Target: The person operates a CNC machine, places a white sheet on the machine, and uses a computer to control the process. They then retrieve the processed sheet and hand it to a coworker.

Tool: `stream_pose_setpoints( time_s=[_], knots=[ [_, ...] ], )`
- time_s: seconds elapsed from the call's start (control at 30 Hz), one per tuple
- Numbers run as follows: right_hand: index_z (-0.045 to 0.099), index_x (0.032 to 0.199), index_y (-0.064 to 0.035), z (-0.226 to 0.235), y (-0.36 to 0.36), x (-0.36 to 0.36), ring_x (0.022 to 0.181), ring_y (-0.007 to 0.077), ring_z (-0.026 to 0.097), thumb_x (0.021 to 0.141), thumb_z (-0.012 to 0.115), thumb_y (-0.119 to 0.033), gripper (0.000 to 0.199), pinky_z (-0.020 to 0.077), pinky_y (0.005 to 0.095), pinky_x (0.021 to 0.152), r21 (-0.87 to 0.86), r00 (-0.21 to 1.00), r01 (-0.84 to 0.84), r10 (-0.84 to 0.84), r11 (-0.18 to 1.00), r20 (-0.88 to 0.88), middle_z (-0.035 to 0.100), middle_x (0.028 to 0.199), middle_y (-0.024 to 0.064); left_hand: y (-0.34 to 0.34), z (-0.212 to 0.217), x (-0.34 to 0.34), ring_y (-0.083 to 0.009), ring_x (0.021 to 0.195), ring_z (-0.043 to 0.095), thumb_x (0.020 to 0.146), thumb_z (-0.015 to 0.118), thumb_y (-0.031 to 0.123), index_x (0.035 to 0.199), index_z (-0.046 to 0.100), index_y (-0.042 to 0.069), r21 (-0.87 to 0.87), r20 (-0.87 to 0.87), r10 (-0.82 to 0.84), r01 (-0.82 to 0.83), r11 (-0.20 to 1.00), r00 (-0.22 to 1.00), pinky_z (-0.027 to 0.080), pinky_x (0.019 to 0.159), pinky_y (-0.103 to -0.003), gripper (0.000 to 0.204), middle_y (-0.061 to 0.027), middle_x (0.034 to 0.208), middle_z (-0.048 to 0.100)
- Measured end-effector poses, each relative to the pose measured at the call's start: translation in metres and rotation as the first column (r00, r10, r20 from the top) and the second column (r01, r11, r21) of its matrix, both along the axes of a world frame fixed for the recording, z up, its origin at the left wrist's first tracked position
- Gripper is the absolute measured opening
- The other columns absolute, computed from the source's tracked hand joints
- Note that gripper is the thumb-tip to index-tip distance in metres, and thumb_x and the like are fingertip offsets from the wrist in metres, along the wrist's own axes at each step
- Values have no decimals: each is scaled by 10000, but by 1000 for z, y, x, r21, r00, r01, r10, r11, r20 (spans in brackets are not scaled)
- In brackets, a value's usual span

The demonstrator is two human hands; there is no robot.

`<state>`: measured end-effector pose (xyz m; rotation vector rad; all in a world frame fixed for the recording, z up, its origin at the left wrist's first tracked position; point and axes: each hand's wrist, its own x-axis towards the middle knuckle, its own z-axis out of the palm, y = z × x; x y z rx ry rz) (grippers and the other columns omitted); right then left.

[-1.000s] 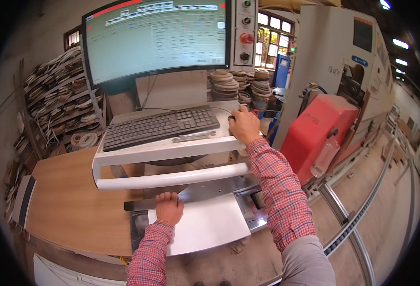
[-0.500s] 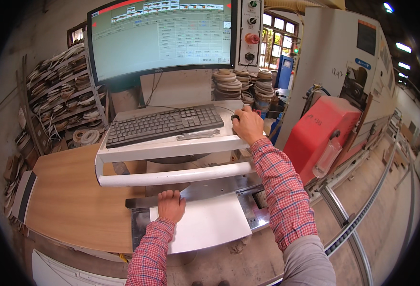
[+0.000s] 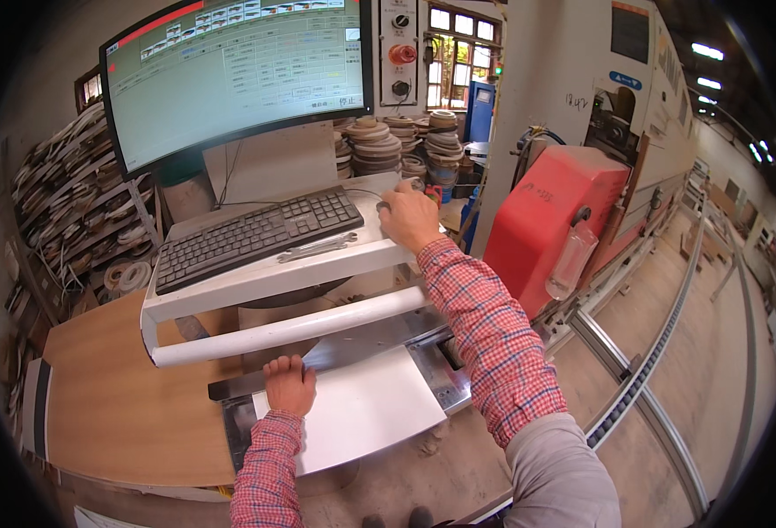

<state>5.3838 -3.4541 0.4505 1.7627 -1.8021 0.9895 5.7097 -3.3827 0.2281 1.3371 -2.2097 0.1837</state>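
In the head view, a workstation in a workshop is seen from above: a large curved monitor (image 3: 234, 75) stands behind a white keyboard shelf (image 3: 265, 277) that carries a black keyboard (image 3: 252, 236) and a metal wrench (image 3: 316, 248). The right hand (image 3: 408, 216) is laid, fingers curled downward, over what appears to be a computer mouse at the shelf's right end; the mouse itself is hidden beneath the palm, so how firmly it is grasped cannot be told. The left hand (image 3: 289, 385) is pressed, loosely closed, on the upper edge of a white panel (image 3: 362, 409) lying on a metal plate below the shelf; nothing is gripped by it. A wooden board (image 3: 111, 392) lies to the left and a red machine housing (image 3: 551, 216) stands to the right. A slip is judged possible: the wrench, lying loose near the shelf's front lip, could be nudged off onto the left hand, and the panel could slide under uneven pressure.
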Motion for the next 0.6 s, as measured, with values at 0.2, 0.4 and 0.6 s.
stream_pose_setpoints(
  time_s=[0.2,0.4,0.6],
  knots=[
    [770,934,-109,-6,-2,-28,929,385,674,800,640,-198,207,549,525,769,4,997,74,-74,997,-29,653,1016,152,-11,-15,-17,-357,958,539,854,626,289,905,568,66,-82,-2,-62,62,995,998,400,904,-505,236,-159,919,557],
    [740,961,-88,-3,-9,3,919,371,661,814,633,-219,224,548,485,783,-20,1000,3,-3,1000,-9,632,1037,155,-8,-11,4,-368,961,519,867,614,252,922,543,38,17,9,-11,11,1000,1000,397,918,-507,232,-170,926,538],
    [744,990,-92,1,4,-6,933,375,665,822,625,-211,238,554,470,794,16,999,40,-40,999,9,631,1045,156,-9,-12,-5,-361,968,507,873,620,247,938,531,38,-13,20,-33,33,999,999,389,935,-504,236,-169,939,522]
  ],
)
